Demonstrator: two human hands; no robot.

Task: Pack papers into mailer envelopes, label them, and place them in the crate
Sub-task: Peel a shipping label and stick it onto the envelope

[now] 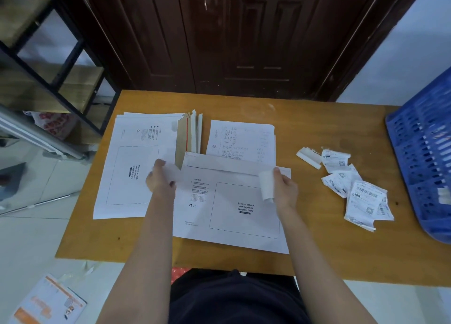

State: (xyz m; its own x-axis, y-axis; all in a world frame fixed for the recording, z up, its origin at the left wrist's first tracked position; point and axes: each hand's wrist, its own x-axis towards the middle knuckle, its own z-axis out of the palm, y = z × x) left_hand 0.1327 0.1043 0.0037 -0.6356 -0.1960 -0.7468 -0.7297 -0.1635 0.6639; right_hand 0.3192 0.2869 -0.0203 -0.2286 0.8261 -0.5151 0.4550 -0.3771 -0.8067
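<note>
The mailer envelope (229, 209) lies flat before us, long axis left-right; our left hand (161, 179) pinches its left edge, our right hand (284, 189) grips a curled strip (267, 186) at its flap.

- A big dark brown door (244, 35) stands shut behind the bench (317, 250).
- The bench is a flat board, orange-brown like wood.
- A shelf (48, 79) with black bars and wooden boards stands on the left.
- A white bag with red marks (55, 125) sits low down under the shelf, too blurry to read.
- A pale wall (415, 55) shows on the right of the door.
- The floor (29, 240) is pale and shiny.
- An orange and white booklet (48, 301) lies flat on the floor at the bottom left.
</note>
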